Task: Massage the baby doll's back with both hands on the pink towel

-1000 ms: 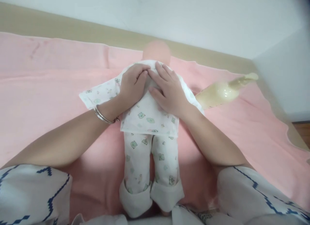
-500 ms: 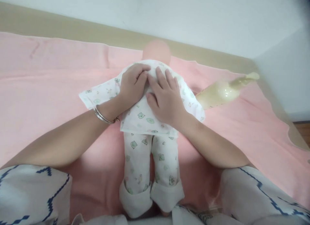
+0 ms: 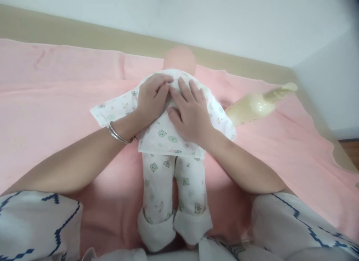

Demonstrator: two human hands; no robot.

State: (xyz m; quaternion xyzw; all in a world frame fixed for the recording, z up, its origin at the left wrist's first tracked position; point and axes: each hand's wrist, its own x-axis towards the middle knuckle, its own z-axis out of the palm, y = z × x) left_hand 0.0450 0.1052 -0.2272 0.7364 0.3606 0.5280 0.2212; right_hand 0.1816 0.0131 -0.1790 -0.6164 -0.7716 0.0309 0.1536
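Atop 1 doll's (image 3: pixel 173 148) wht shirt (image 3: pixel 157 135), 2 hands (image 3: pixel 193 115) (L&R).

Right hand (image 3: pixel 193 117) slid slightly lower on doll (image 3: pixel 165 139), nearer shirt hem (image 3: pixel 171 152).

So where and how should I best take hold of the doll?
Around the torso, probably, just below the outspread sleeves, left hand coming from the left and right hand from the right: the doll lies lengthwise, legs toward you, both sides reachable.
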